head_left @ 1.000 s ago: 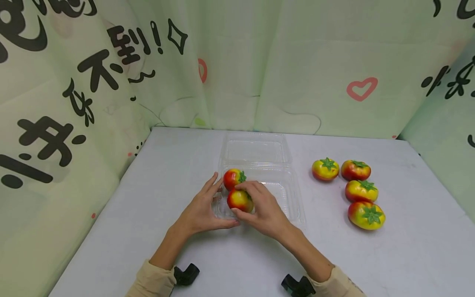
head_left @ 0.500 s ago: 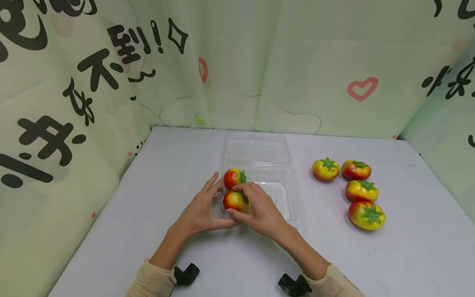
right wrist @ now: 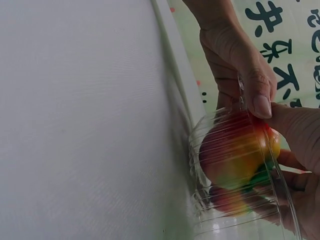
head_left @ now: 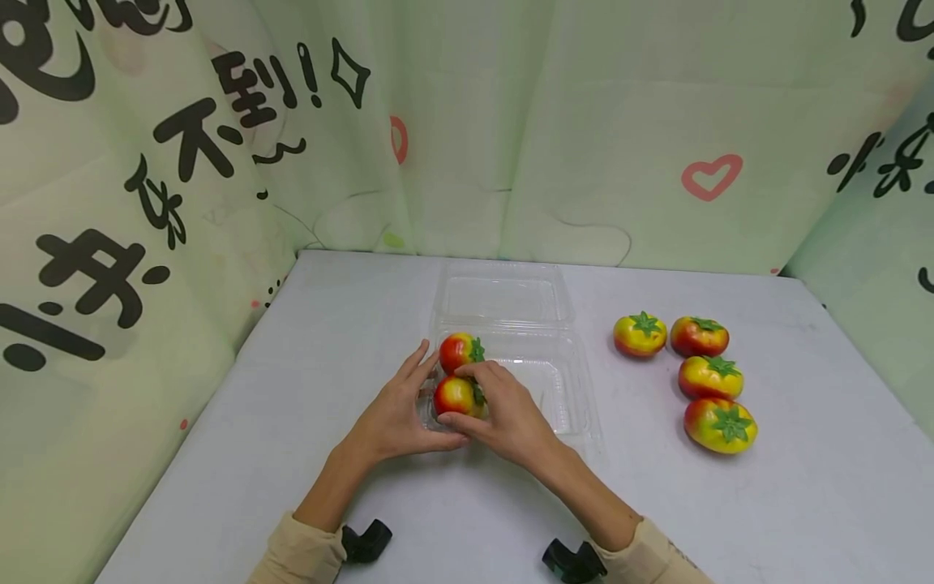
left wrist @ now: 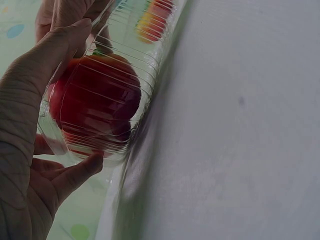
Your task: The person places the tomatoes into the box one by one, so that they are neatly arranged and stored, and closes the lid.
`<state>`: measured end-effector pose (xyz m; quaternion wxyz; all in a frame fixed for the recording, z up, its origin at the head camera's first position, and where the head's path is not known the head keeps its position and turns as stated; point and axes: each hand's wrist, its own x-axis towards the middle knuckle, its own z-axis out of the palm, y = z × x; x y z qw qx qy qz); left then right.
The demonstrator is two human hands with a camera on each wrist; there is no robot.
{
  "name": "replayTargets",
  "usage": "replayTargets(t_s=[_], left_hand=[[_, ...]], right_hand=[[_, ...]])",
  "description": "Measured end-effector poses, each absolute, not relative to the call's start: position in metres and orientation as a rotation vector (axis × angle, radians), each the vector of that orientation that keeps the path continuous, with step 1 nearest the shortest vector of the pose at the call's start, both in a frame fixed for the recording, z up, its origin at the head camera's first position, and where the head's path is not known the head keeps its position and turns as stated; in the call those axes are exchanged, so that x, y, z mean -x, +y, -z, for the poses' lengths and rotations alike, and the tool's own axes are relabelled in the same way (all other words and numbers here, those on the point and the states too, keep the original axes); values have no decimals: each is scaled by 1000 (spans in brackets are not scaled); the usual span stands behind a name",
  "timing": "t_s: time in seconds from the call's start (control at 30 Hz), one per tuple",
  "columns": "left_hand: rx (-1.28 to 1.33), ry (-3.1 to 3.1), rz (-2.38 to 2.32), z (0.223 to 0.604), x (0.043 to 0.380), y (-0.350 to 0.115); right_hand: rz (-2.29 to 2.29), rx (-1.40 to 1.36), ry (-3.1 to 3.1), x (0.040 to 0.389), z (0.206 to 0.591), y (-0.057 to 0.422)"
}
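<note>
A clear plastic clamshell container (head_left: 536,377) lies unfolded on the table, its lid (head_left: 503,296) laid back away from me. Around its left near corner curve the fingers and thumb of my left hand (head_left: 394,415), steadying it. Inside, a red-and-yellow tomato (head_left: 457,350) with a green calyx sits on the left side. Just nearer to me, my right hand (head_left: 511,414) grips a second tomato (head_left: 454,395) from the right, between thumb and fingers. Through the ribbed wall in the right wrist view, this nearer tomato (right wrist: 225,150) appears low inside the container.
Several more tomatoes stand on the right of the table: one at the back left (head_left: 640,334), one beside it (head_left: 699,335), and others nearer (head_left: 711,375). The white table (head_left: 824,487) ends at a pale green curtain (head_left: 598,138) behind and at the sides.
My right hand has shifted left with its tomato, bringing it closer to the container's left wall and under the other tomato. My left hand keeps its place; the tomatoes on the right have not moved.
</note>
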<state>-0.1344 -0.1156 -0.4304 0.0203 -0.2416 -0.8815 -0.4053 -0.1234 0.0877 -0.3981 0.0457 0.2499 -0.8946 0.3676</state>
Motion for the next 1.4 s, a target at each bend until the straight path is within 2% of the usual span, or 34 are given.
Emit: replayTargets(t_s=[1.4], left_hand=[[713,-2743,1239,429,133,-113]], right_hand=[[-1093,-666,-2730,123,395,109]])
